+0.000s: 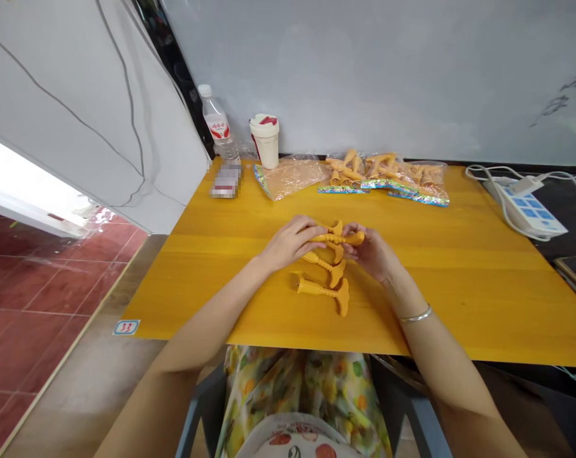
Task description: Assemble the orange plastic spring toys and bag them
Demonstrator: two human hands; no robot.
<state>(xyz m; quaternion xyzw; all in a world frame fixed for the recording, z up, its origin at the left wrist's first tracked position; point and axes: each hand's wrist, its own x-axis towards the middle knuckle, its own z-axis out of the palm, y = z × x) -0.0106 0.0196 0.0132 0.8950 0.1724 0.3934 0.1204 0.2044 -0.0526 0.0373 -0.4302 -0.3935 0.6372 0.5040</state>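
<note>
Between my hands is a yellow plastic T-handled piece (333, 238) with a ribbed stem. My left hand (295, 242) is closed around its left end, and the fingers of my right hand (370, 251) grip it near the handle on the right. Under and just below my hands lie more pieces of the same kind on the table, among them a middle T-handled piece (333, 270) and a nearer T-handled piece (323, 289) with its flared end to the left. My fingers partly cover the farther ones.
Bags of similar pieces (387, 175) lie along the back, beside a flat clear bag (295, 175). A white cup (267, 141), a water bottle (218, 124) and a blurred pack (226, 179) stand or lie back left. A power strip (526, 207) with cables is on the right.
</note>
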